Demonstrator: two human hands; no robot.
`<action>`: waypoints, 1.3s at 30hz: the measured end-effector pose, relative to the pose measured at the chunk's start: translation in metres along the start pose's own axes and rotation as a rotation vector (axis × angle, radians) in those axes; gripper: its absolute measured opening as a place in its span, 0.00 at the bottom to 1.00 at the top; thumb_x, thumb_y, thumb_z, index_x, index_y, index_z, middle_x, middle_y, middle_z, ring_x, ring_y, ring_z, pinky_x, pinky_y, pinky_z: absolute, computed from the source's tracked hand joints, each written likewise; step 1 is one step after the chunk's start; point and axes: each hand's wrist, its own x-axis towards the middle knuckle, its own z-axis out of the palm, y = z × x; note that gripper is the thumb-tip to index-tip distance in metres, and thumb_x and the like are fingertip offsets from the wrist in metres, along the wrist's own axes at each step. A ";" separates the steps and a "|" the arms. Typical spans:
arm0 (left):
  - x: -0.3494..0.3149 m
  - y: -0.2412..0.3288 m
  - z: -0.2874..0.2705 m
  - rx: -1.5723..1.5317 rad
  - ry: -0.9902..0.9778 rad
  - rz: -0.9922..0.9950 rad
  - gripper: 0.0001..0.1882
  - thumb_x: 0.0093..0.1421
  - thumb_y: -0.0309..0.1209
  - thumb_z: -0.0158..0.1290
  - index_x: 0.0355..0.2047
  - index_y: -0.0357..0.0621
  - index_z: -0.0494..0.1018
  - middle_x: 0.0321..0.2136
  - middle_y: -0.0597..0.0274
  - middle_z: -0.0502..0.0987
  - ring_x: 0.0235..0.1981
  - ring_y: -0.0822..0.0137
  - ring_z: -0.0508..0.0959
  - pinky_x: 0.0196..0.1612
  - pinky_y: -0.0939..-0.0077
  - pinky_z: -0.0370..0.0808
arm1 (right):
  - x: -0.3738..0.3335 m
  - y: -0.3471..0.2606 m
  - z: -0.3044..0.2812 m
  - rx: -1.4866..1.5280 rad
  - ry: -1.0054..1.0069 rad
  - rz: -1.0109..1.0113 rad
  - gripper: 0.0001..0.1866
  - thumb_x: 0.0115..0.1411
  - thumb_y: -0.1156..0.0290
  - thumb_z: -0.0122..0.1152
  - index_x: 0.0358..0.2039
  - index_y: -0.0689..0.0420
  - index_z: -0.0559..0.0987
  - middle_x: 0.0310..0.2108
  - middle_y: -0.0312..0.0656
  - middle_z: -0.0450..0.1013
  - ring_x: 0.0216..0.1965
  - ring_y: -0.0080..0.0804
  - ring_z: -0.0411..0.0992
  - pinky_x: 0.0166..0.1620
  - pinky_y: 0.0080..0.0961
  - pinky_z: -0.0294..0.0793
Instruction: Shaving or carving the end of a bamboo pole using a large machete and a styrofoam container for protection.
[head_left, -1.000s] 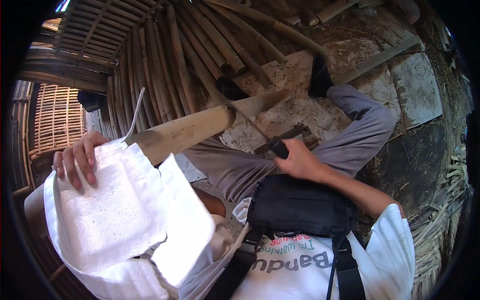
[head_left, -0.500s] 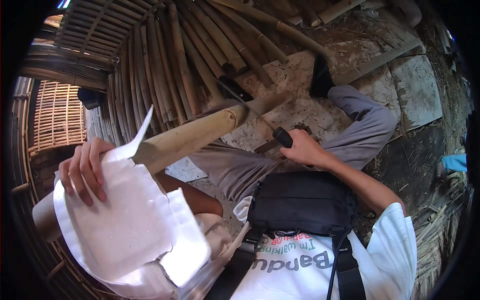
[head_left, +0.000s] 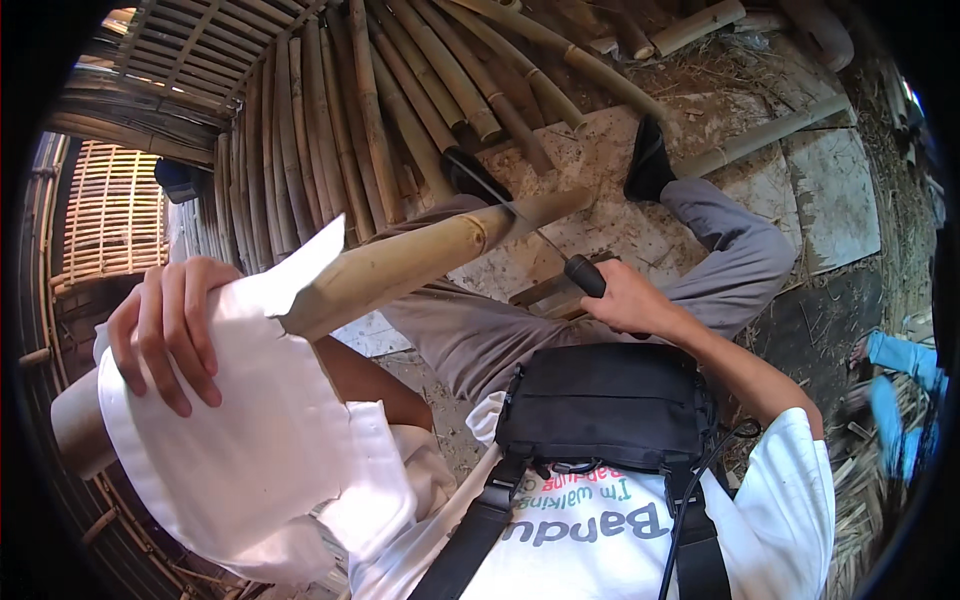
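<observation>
My left hand (head_left: 165,325) is curled over a white, torn-edged sheet (head_left: 235,430) draped around the near end of a thick bamboo pole (head_left: 400,265). The pole slants from lower left, above my thigh, toward the middle of the scene. In my right hand (head_left: 630,298), closed fingers wrap the black handle of a long thin blade (head_left: 548,240). The blade lies across the pole just beyond a node and reaches past its far side. Whether its edge is toothed cannot be seen. The left thumb is hidden.
Bamboo poles (head_left: 375,140) lie side by side at the far left. Another pole (head_left: 760,135) rests on pale floor boards (head_left: 830,200) beyond my right foot. A woven bamboo panel (head_left: 115,215) stands at left. Blue cloth (head_left: 900,360) and dry straw lie at right. A black chest bag (head_left: 605,400) hangs in front of me.
My right hand and the blade have moved slightly rightward, along with the bamboo pole. The white sheet's pointed flap has shifted right. More blue cloth shows at the right edge.
</observation>
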 end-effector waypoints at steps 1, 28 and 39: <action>0.001 0.000 0.002 0.008 -0.022 0.002 0.10 0.63 0.26 0.40 0.31 0.43 0.72 0.22 0.57 0.80 0.20 0.64 0.80 0.29 0.76 0.78 | -0.003 -0.001 0.000 -0.003 0.003 0.006 0.14 0.44 0.67 0.56 0.22 0.69 0.72 0.13 0.54 0.68 0.18 0.45 0.72 0.27 0.37 0.70; 0.010 -0.021 -0.016 -0.103 -0.333 -0.088 0.09 0.63 0.22 0.38 0.36 0.36 0.70 0.29 0.46 0.78 0.29 0.55 0.81 0.39 0.69 0.78 | 0.008 0.034 -0.019 0.042 -0.001 0.130 0.10 0.44 0.70 0.56 0.19 0.65 0.70 0.12 0.46 0.68 0.17 0.34 0.71 0.23 0.34 0.68; 0.047 -0.036 -0.001 -0.272 -0.505 -0.329 0.19 0.62 0.28 0.29 0.34 0.36 0.73 0.29 0.45 0.76 0.29 0.54 0.78 0.43 0.68 0.77 | -0.001 0.002 -0.027 0.039 -0.134 -0.105 0.11 0.47 0.70 0.54 0.19 0.65 0.68 0.09 0.40 0.66 0.11 0.29 0.67 0.16 0.28 0.64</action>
